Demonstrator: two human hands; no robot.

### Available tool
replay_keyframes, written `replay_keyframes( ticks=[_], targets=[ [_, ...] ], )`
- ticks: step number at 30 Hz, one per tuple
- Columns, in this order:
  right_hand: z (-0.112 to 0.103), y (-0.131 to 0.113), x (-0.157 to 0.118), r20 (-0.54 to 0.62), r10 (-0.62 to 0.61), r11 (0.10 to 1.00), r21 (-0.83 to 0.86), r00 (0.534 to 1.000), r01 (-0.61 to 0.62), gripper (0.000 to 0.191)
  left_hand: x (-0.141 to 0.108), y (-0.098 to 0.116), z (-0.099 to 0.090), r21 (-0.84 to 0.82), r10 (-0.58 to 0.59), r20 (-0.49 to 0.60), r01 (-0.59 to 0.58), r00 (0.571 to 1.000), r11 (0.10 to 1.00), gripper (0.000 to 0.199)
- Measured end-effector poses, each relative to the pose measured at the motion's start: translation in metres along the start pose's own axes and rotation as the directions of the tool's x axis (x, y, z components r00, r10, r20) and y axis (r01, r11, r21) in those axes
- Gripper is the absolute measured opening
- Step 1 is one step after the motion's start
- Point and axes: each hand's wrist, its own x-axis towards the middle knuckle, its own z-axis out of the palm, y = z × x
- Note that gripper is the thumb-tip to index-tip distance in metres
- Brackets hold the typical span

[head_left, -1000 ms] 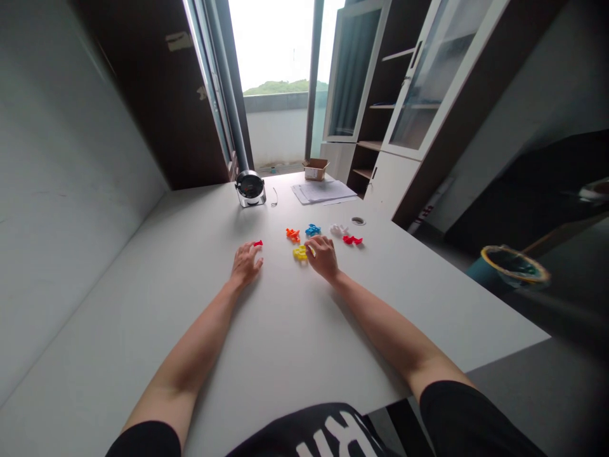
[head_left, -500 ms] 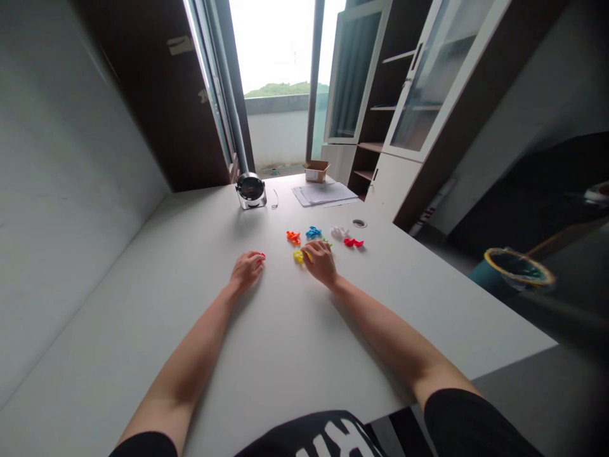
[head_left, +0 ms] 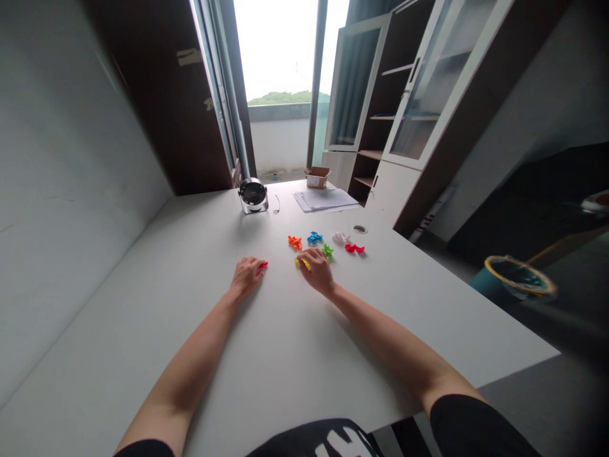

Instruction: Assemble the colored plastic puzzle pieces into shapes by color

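My left hand [head_left: 248, 275] rests on the white table with its fingers closed round a small red plastic piece [head_left: 263, 265]. To the right, my right hand [head_left: 314, 269] curls over a cluster of yellow plastic pieces [head_left: 304, 261], its fingertips on them; part of the yellow is hidden under the fingers. Beside that hand lie green pieces [head_left: 327, 251]. Farther back are small heaps of orange pieces [head_left: 294, 242], blue pieces [head_left: 314, 237] and white pieces [head_left: 340, 237]. More red pieces [head_left: 354, 249] lie at the right. Their exact shape is too small to make out.
A round black device on a metal stand [head_left: 253, 195] is at the back left, a thin wire [head_left: 276, 204] beside it. Papers [head_left: 328, 199] and an opened cardboard box [head_left: 317, 178] lie at the far edge. A round ring [head_left: 360, 230] is set near the right edge; a bin [head_left: 518, 277] stands beyond.
My right hand has shifted a little left and nearer onto the yellow pieces, uncovering the green ones. My left hand still holds the red piece. The view has tilted slightly.
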Motion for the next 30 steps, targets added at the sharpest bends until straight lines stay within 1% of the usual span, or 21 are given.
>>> replay_keyframes(
  ticks=[3, 5, 7, 9, 11, 13, 15, 17, 19, 21, 25, 30],
  targets=[
    [0.002, -0.015, -0.002, 0.042, -0.041, 0.998, 0.054, 0.998, 0.038, 0.013, 0.001, 0.002, 0.0, -0.028, 0.028, -0.013, -0.029, 1.0, 0.999, 0.017],
    [0.003, -0.02, -0.003, 0.081, -0.085, 0.995, 0.058, 0.993, 0.08, 0.012, 0.002, 0.005, -0.001, -0.086, 0.033, -0.036, -0.036, 0.999, 0.996, 0.016],
    [0.003, -0.02, -0.004, 0.109, -0.118, 0.993, 0.045, 0.987, 0.113, 0.012, 0.003, 0.01, -0.001, -0.189, -0.003, -0.065, -0.009, 0.998, 0.982, 0.016],
    [0.002, -0.017, -0.005, 0.123, -0.132, 0.991, 0.027, 0.984, 0.13, 0.013, 0.005, 0.016, 0.002, -0.349, -0.087, -0.089, 0.05, 0.992, 0.936, 0.017],
    [0.002, -0.014, -0.006, 0.129, -0.138, 0.99, 0.01, 0.982, 0.138, 0.017, 0.007, 0.026, 0.006, -0.543, -0.188, -0.085, 0.113, 0.978, 0.832, 0.02],
    [0.002, -0.013, -0.006, 0.139, -0.155, 0.988, 0.002, 0.978, 0.156, 0.023, 0.007, 0.038, 0.01, -0.702, -0.264, -0.057, 0.15, 0.963, 0.697, 0.024],
    [0.002, -0.014, -0.006, 0.155, -0.182, 0.983, 0.002, 0.971, 0.184, 0.03, 0.007, 0.051, 0.014, -0.802, -0.262, -0.004, 0.153, 0.965, 0.578, 0.027],
    [0.003, -0.015, -0.006, 0.171, -0.211, 0.977, 0.006, 0.962, 0.213, 0.034, 0.005, 0.062, 0.016, -0.87, -0.23, 0.059, 0.163, 0.971, 0.465, 0.026],
    [0.003, -0.016, -0.005, 0.179, -0.231, 0.973, 0.011, 0.956, 0.232, 0.034, 0.003, 0.069, 0.016, -0.901, -0.224, 0.088, 0.174, 0.971, 0.398, 0.024],
    [0.003, -0.017, -0.005, 0.182, -0.242, 0.97, 0.018, 0.953, 0.243, 0.032, 0.002, 0.072, 0.015, -0.907, -0.218, 0.107, 0.185, 0.97, 0.379, 0.023],
    [0.002, -0.015, -0.005, 0.191, -0.258, 0.966, 0.025, 0.947, 0.258, 0.028, 0.002, 0.072, 0.013, -0.904, -0.218, 0.128, 0.204, 0.967, 0.376, 0.025],
    [-0.001, -0.015, -0.004, 0.198, -0.244, 0.969, 0.012, 0.949, 0.246, 0.022, 0.002, 0.074, 0.009, -0.881, -0.199, 0.158, 0.229, 0.967, 0.414, 0.025]
  ],
)
